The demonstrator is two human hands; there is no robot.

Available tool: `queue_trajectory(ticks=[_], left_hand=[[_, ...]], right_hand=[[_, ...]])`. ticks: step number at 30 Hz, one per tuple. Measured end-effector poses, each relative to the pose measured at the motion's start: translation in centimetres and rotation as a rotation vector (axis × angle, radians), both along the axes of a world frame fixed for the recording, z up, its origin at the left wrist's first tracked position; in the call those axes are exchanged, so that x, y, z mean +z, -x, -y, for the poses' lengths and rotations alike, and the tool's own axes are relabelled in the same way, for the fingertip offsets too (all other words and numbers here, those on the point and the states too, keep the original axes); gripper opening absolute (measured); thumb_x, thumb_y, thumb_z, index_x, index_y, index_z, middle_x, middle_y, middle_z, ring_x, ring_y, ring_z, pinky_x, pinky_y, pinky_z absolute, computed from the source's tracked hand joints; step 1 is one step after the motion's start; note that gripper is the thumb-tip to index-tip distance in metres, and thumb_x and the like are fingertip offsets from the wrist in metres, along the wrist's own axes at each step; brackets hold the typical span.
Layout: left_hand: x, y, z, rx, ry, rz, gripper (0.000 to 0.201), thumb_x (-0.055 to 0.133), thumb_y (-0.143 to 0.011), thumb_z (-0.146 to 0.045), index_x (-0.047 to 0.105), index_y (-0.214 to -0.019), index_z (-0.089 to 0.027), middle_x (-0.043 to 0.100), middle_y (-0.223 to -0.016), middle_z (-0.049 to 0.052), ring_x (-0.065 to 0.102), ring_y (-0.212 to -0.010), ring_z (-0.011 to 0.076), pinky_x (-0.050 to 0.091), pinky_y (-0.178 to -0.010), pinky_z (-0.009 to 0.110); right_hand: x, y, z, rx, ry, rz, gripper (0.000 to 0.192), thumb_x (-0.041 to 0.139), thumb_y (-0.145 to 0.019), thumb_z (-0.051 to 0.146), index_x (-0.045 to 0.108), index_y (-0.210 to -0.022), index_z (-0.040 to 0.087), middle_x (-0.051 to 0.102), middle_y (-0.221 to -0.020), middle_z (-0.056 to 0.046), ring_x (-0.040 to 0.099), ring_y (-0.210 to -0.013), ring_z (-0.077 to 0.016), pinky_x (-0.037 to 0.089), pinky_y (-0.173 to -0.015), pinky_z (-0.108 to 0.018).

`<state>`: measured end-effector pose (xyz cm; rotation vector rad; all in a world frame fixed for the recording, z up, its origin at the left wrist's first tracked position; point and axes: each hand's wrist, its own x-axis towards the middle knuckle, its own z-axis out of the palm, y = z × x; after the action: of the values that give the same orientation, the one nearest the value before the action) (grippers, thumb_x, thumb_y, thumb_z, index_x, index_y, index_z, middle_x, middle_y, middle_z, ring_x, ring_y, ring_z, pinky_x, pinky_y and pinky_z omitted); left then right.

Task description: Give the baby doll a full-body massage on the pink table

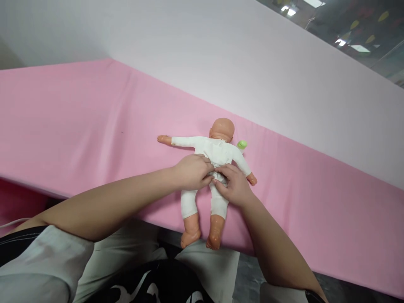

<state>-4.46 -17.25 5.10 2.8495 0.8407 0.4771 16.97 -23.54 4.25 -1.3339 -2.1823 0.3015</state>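
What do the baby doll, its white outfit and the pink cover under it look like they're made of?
Doll: probably moulded plastic or vinyl, its bald head smooth with a slight sheen. White outfit: soft matte cloth, wrinkling where the left hand and right hand pinch it. Pink cover: woven fabric, matte, with shallow creases.
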Motion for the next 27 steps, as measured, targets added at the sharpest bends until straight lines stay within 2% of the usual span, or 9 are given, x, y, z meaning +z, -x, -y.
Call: queue_trajectory(ticks=[6, 10, 13, 16, 20, 24, 27], left_hand=[[0.5, 0.1, 0.4, 0.014, -0.026, 0.046, 0.029, 0.057, -0.097, -0.036, 0.075, -0.08, -0.02, 0.073, -0.081, 0.006, 0.067, -0.08, 0.0243, 0.05, -0.075, 0.038], [0.5, 0.5, 0.5, -0.033, -0.124, 0.218, 0.032, 0.054, -0.099, -0.034, 0.073, -0.077, -0.019, 0.07, -0.079, 0.006, 0.064, -0.077, 0.0219, 0.051, -0.076, 0.037], [0.4, 0.6, 0.3, -0.048, -0.162, 0.297, 0.031, 0.054, -0.1, -0.036, 0.077, -0.095, -0.018, 0.073, -0.093, 0.008, 0.066, -0.091, 0.0247, 0.053, -0.088, 0.04], [0.1, 0.3, -0.1, 0.007, -0.105, 0.174, 0.028, 0.059, -0.097, -0.035, 0.078, -0.105, -0.016, 0.073, -0.103, 0.01, 0.066, -0.1, 0.0284, 0.052, -0.094, 0.044], [0.0, -0.1, -0.3, 0.022, -0.036, 0.016, 0.029, 0.058, -0.097, -0.032, 0.079, -0.108, -0.017, 0.073, -0.101, 0.01, 0.068, -0.097, 0.0284, 0.052, -0.093, 0.044], [0.3, 0.2, -0.2, 0.014, -0.01, 0.025, 0.03, 0.058, -0.097, -0.039, 0.08, -0.098, -0.018, 0.074, -0.095, 0.008, 0.069, -0.092, 0.0271, 0.052, -0.086, 0.042], [0.6, 0.5, -0.3, 0.016, -0.018, 0.073, 0.029, 0.059, -0.097, -0.039, 0.079, -0.09, -0.019, 0.074, -0.088, 0.007, 0.068, -0.086, 0.025, 0.052, -0.082, 0.041]], right_hand=[[0.0, 0.0, 0.4, 0.092, -0.056, -0.103, 0.018, 0.07, -0.091, 0.026, 0.076, -0.108, 0.024, 0.077, -0.097, -0.004, 0.071, -0.089, -0.0229, 0.059, -0.084, -0.041], [-0.3, -0.1, 0.5, -0.041, -0.251, -0.152, 0.015, 0.067, -0.094, 0.025, 0.076, -0.106, 0.023, 0.077, -0.093, -0.006, 0.072, -0.089, -0.0245, 0.06, -0.084, -0.043], [-0.6, -0.1, 0.5, -0.118, -0.348, -0.128, 0.024, 0.066, -0.096, 0.028, 0.075, -0.118, 0.022, 0.077, -0.11, -0.011, 0.072, -0.104, -0.0288, 0.061, -0.093, -0.048], [-1.0, 0.0, 0.2, -0.104, -0.229, -0.021, 0.037, 0.066, -0.098, 0.035, 0.07, -0.133, 0.022, 0.075, -0.126, -0.013, 0.069, -0.119, -0.0323, 0.057, -0.104, -0.054], [-1.3, 0.0, -0.3, -0.063, -0.02, 0.016, 0.032, 0.06, -0.105, 0.04, 0.073, -0.128, 0.024, 0.077, -0.121, -0.009, 0.07, -0.116, -0.0301, 0.056, -0.105, -0.053], [-1.2, -0.1, -0.5, -0.035, 0.008, -0.065, 0.027, 0.06, -0.105, 0.041, 0.077, -0.119, 0.025, 0.079, -0.116, -0.008, 0.072, -0.111, -0.0275, 0.058, -0.102, -0.049], [-0.9, 0.0, -0.2, -0.02, -0.034, -0.14, 0.023, 0.063, -0.104, 0.04, 0.079, -0.111, 0.025, 0.081, -0.108, -0.006, 0.075, -0.103, -0.0252, 0.06, -0.095, -0.044]])
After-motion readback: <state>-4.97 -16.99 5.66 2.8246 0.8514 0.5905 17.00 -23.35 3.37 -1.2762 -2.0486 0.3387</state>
